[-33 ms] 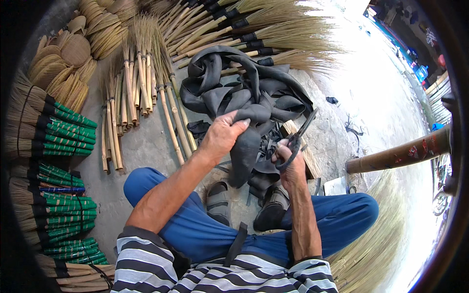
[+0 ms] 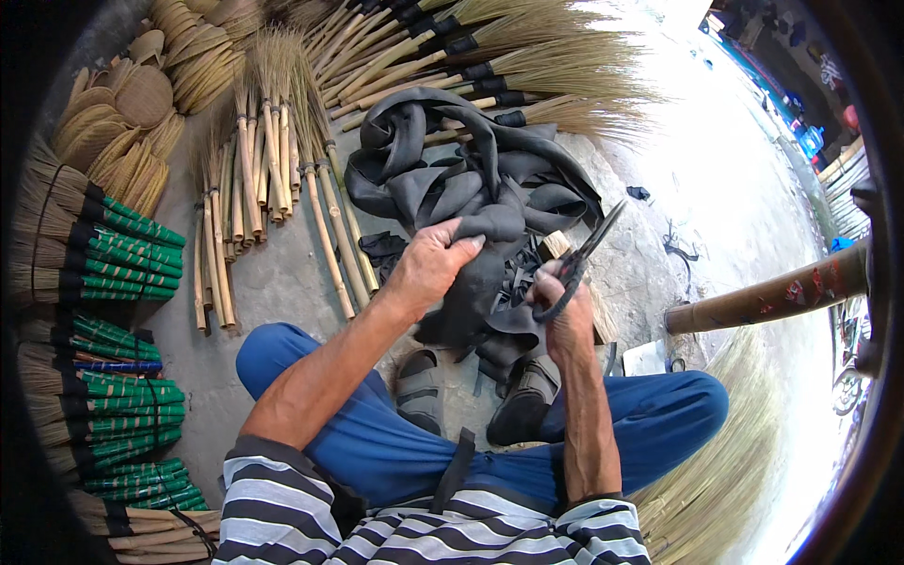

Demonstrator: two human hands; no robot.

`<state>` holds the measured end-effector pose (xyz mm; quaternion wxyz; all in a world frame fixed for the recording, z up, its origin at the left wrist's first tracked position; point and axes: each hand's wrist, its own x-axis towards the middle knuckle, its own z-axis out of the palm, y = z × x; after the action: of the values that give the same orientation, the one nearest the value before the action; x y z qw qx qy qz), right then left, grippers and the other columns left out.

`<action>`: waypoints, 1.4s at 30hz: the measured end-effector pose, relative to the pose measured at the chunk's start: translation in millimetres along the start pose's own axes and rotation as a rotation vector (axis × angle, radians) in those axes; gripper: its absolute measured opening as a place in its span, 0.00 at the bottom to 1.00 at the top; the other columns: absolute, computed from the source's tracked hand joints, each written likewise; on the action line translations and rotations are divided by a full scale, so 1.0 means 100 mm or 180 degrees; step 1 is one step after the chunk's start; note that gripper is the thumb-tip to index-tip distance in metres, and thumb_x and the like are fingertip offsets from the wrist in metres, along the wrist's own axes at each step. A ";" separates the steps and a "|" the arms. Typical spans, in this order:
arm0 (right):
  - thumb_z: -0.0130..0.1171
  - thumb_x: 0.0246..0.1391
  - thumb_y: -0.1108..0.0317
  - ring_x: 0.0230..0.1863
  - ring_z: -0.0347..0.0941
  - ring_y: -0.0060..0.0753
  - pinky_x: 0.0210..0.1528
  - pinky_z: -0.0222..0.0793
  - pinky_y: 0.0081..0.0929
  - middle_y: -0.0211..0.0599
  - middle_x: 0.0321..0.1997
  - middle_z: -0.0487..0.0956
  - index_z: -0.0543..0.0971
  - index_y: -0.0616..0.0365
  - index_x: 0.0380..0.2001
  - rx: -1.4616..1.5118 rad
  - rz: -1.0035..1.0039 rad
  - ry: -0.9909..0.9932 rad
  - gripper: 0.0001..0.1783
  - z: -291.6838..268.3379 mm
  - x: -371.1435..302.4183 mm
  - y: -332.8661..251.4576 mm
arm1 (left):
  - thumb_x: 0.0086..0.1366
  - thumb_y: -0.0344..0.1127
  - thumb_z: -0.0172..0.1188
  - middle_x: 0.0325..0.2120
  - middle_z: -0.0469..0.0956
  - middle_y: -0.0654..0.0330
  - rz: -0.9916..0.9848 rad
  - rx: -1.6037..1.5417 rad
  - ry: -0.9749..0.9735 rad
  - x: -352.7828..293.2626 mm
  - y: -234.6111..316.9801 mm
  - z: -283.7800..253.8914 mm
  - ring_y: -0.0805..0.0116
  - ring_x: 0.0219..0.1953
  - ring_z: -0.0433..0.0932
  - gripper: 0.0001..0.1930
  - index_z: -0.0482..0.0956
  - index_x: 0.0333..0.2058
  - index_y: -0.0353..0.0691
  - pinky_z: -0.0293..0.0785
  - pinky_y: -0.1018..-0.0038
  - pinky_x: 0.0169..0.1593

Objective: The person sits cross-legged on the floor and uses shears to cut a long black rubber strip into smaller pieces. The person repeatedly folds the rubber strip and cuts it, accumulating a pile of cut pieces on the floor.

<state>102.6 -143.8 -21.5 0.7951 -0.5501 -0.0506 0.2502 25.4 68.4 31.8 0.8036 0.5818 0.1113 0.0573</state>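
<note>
My left hand (image 2: 426, 273) is closed on a broad black rubber strip (image 2: 471, 287), thumb on top. The strip's lower end hangs slightly blurred above my sandals. It seems to belong to the tangled heap of black rubber strips (image 2: 405, 193) just beyond. To its right, my right hand (image 2: 568, 320) is wrapped round the handles of dark metal scissors (image 2: 597, 241). Their blades point up and away to the right, apart from the rubber. Between my hands and below them lie narrow cut rubber pieces (image 2: 513, 325). A wooden block (image 2: 556, 246) sits partly hidden behind my right hand.
Brooms with bamboo handles (image 2: 330, 235) lie at the back left, more brooms (image 2: 565, 66) at the far side. Green-wrapped broom bundles (image 2: 137, 264) line the left, below woven round pieces (image 2: 141, 94). A bamboo pole (image 2: 763, 289) juts in from the right, above loose straw (image 2: 725, 452).
The scissors have tilted, their tips now farther right and up. The rubber strip's hanging end has swung left and up. My left hand has barely moved.
</note>
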 end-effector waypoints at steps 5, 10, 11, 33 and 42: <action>0.64 0.62 0.69 0.52 0.79 0.28 0.57 0.74 0.26 0.39 0.50 0.83 0.79 0.64 0.52 -0.1010 -0.0981 -0.0119 0.16 0.10 0.03 -0.61 | 0.74 0.30 0.59 0.46 0.85 0.64 -0.0400 0.0439 -0.0407 -0.08 -0.11 0.09 0.78 0.43 0.82 0.16 0.81 0.57 0.34 0.81 0.76 0.52; 0.65 0.60 0.72 0.57 0.78 0.31 0.62 0.73 0.32 0.40 0.58 0.82 0.79 0.62 0.56 -0.1624 -0.0778 -0.0683 0.21 0.15 0.04 -0.85 | 0.74 0.29 0.58 0.46 0.85 0.63 -0.0457 0.0560 -0.0537 -0.12 -0.22 0.20 0.78 0.43 0.82 0.20 0.76 0.62 0.35 0.82 0.77 0.50; 0.65 0.59 0.73 0.57 0.77 0.30 0.62 0.73 0.32 0.40 0.58 0.82 0.79 0.62 0.56 -0.1766 -0.0641 -0.0674 0.21 0.15 0.05 -0.83 | 0.74 0.29 0.58 0.46 0.84 0.63 -0.0339 0.0617 -0.0565 -0.12 -0.26 0.19 0.78 0.44 0.82 0.20 0.75 0.63 0.35 0.82 0.77 0.50; 0.57 0.58 0.83 0.24 0.68 0.13 0.24 0.60 0.17 0.23 0.28 0.77 0.80 0.60 0.41 -0.2349 -0.1894 -0.0248 0.10 0.14 0.41 -1.91 | 0.71 0.37 0.63 0.36 0.86 0.59 0.0224 0.1567 -0.0829 -0.21 -0.52 0.22 0.74 0.38 0.81 0.15 0.84 0.49 0.33 0.79 0.72 0.45; 0.67 0.62 0.73 0.23 0.67 0.12 0.22 0.60 0.17 0.22 0.27 0.76 0.80 0.58 0.45 -0.2623 -0.2126 0.0000 0.09 0.30 0.32 -2.46 | 0.72 0.39 0.66 0.30 0.85 0.66 -0.0172 0.0763 -0.0591 -0.13 -0.45 0.20 0.82 0.28 0.78 0.14 0.85 0.45 0.31 0.76 0.79 0.33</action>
<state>203.7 -169.9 205.4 0.5495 -0.7709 -0.3171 -0.0573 15.6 32.6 -3.7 0.7365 0.6731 0.0581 -0.0320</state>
